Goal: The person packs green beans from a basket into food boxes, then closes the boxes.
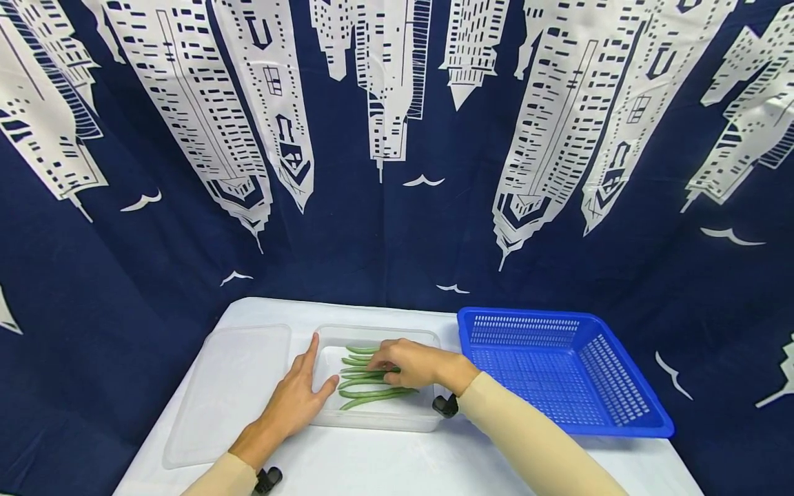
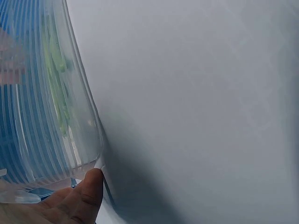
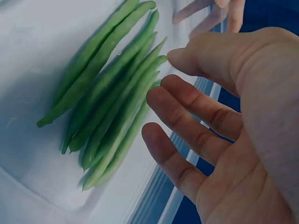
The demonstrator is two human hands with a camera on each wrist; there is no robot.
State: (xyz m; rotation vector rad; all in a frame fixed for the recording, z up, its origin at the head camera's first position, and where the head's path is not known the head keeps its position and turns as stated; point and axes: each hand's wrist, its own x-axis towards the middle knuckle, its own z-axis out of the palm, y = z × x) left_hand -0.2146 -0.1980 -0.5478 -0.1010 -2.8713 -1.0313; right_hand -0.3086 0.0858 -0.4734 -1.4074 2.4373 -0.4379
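A clear plastic container (image 1: 375,419) stands mid-table with several green beans (image 1: 372,396) lying side by side in it. My left hand (image 1: 304,386) rests flat against the container's left wall, fingers straight. In the left wrist view its thumb (image 2: 81,198) touches the container's corner (image 2: 70,140). My right hand (image 1: 397,362) reaches into the container just above the beans (image 3: 112,102). The right wrist view shows that hand (image 3: 163,79) with fingers loosely spread and nothing between them.
A clear lid (image 1: 229,386) lies flat on the white table (image 1: 372,461) left of the container. A blue perforated basket (image 1: 558,365) stands at the right, close to the container. A dark blue printed cloth hangs behind and around the table.
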